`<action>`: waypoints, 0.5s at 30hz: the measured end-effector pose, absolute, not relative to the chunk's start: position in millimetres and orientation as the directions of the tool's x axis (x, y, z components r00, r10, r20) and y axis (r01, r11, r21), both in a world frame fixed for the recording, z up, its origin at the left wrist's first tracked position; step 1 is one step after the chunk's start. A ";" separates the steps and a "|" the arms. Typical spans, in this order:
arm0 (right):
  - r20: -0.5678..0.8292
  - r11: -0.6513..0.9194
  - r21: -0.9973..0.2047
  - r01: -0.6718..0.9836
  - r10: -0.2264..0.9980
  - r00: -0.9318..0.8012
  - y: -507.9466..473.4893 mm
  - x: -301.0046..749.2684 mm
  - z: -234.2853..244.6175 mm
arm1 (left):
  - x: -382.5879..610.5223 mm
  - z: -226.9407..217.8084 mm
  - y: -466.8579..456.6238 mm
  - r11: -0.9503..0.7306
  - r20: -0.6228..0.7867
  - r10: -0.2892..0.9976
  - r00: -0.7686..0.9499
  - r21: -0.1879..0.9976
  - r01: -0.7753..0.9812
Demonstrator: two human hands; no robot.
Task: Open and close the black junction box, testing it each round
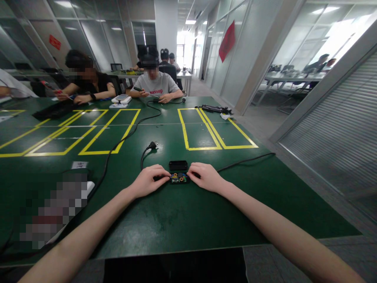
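Observation:
An opened power adapter [179, 179] lies in front of me, its circuit board with copper-coloured coils showing in a black half-case. My left hand [151, 181] is closed, thumb and fingertips pinching the adapter's left end where a cord enters. At the opposite end my right hand [204, 177] pinches in the same way, its fingers partly hiding the join with the black cable [247, 160]. Just beyond the board sits the loose black case cover [178, 165], hollow side showing, touched by neither hand. A black plug [152, 145] on a short cord lies past my left hand.
Yellow tape outlines [203, 148] mark the green table [141, 232]. A long black cable [129, 135] crosses it on the left, near a blurred white-edged object [90, 188]. A folded black tripod-like item [215, 109] lies far right. Co-workers sit across the table, handling tools.

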State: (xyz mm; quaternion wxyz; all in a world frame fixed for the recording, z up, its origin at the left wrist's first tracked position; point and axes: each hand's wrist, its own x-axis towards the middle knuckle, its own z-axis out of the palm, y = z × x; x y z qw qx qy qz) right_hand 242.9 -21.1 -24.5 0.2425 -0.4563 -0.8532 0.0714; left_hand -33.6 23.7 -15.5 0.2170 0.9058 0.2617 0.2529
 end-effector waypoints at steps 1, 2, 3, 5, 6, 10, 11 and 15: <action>0.359 0.568 -0.350 0.745 0.816 -0.453 -20.5 241.9 -26.2 | -33.8 -16.1 24.4 -0.763 0.346 0.592 0.728 0.532 0.367; 0.368 0.561 -0.363 0.744 0.819 -0.439 -19.9 241.1 -27.6 | -33.5 -16.2 24.7 -0.770 0.353 0.587 0.729 0.521 0.368; 0.382 0.555 -0.380 0.740 0.823 -0.421 -19.4 240.5 -28.7 | -32.9 -15.7 24.6 -0.787 0.363 0.572 0.735 0.496 0.368; 0.430 0.548 -0.401 0.734 0.820 -0.378 -18.3 239.7 -30.6 | -31.3 -13.6 23.5 -0.828 0.383 0.531 0.756 0.422 0.369; 0.453 0.548 -0.399 0.735 0.815 -0.361 -17.6 239.5 -31.6 | -30.7 -12.0 22.7 -0.846 0.389 0.512 0.766 0.385 0.370; 0.412 0.556 -0.357 0.750 0.815 -0.408 -12.9 240.5 -37.1 | -32.3 -6.6 21.0 -0.861 0.368 0.488 0.791 0.350 0.369; 0.385 0.559 -0.366 0.744 0.819 -0.425 -11.5 241.3 -38.4 | -33.6 -6.2 21.1 -0.858 0.357 0.491 0.795 0.358 0.369; 0.393 0.556 -0.497 0.666 0.829 -0.398 -7.3 245.9 -40.3 | -36.9 -10.6 22.6 -0.838 0.362 0.520 0.774 0.391 0.380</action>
